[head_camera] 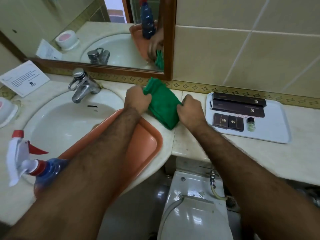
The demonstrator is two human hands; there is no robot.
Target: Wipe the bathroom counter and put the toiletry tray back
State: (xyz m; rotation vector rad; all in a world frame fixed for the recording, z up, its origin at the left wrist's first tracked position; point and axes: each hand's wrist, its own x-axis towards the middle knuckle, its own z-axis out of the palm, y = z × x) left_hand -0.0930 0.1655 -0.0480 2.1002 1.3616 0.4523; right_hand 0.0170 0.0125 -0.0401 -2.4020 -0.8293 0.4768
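Spray bottle [34,163]: closest to me, lower left, standing on the orange tray [147,141] across the sink [69,118].
Left hand [138,99]: I see it clenched on the green cloth [161,104].
Right hand [188,110]: fist closed on the cloth's other edge.
Cloth: bunched on the counter [183,144] below the mirror [170,40].
Toiletry tray [277,129]: white, on the counter right of my hands, carrying dark boxes [239,104] and a small bottle [251,124].

A bathroom, probably a hotel's: basin [57,122], mirror [107,32], toilet [194,205], boxed toiletries on a white tray [277,129].
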